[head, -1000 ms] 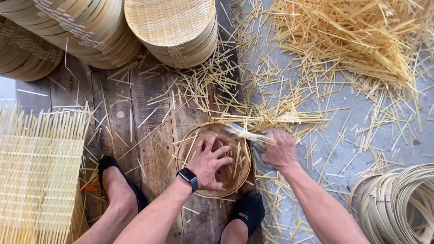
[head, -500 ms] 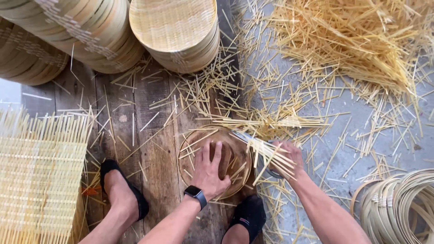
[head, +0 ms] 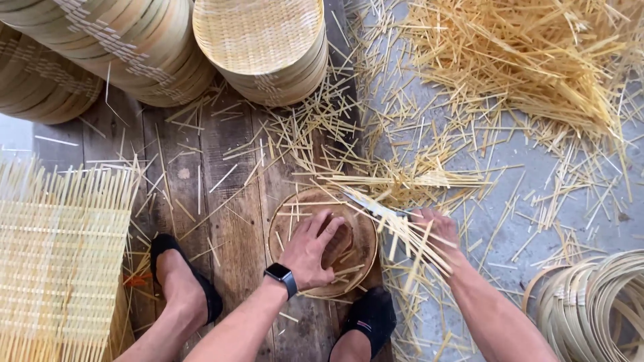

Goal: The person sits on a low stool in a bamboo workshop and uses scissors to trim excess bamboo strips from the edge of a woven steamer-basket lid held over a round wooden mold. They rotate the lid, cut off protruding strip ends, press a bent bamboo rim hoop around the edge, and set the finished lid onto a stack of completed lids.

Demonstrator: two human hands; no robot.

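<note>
My left hand [head: 310, 249], with a black smartwatch on the wrist, lies palm down on a round wooden block [head: 290, 214] between my feet; its fingers are spread over the block's middle. My right hand [head: 437, 231] is just right of the block, closed around the handle of a knife [head: 373, 204]. The blade points left over the block's upper right edge. A loose bunch of thin bamboo strips [head: 410, 243] lies tilted across the block's right edge, against my right hand.
Stacks of round woven bamboo trays [head: 258, 40] stand along the top. A half-woven bamboo mat [head: 60, 255] lies at the left and coiled bamboo hoops [head: 594, 302] at the lower right. A heap of cut strips [head: 530, 60] covers the upper right floor. My feet in black shoes [head: 181, 271] flank the block.
My left hand shifted on the block and flattened out. My right hand with the knife moved right and down, and the bunch of strips slid off the block's right edge.
</note>
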